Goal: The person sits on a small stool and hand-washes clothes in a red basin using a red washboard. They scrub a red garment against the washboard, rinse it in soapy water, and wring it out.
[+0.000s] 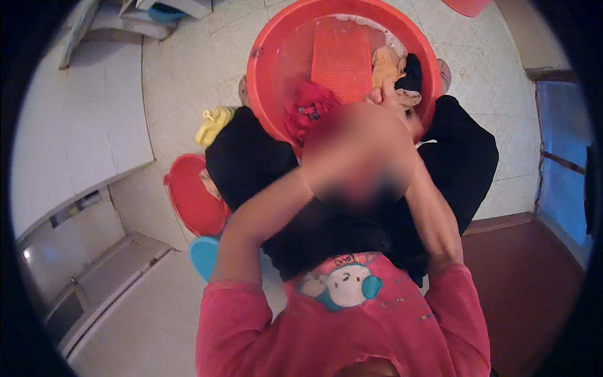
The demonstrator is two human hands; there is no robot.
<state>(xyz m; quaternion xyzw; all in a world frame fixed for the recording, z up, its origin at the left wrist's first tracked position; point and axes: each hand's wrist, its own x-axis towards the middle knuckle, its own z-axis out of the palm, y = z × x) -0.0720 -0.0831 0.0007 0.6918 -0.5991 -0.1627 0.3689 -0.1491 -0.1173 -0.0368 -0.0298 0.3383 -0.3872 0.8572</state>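
Before me stands a large red plastic basin [260,77] with water and some suds. A red ribbed washboard [342,61] leans inside it. A soaked red cloth [311,108] lies left of the board. To its right are a yellow-orange cloth [387,67] and a black cloth [411,73]. My right hand [406,106] is over the basin's near right side, fingers bent, close to these two cloths; its grip is unclear. From the left, my left forearm [273,205] reaches towards the same spot. A blurred patch covers most of my left hand and whatever lies beneath it.
My black-trousered knees [464,136] flank the basin. On the floor at left lie a yellow cloth [214,125], a smaller red tub [195,198] and a blue round plastic item [202,257]. White furniture [89,118] stands further left. A brown surface [513,278] is at lower right.
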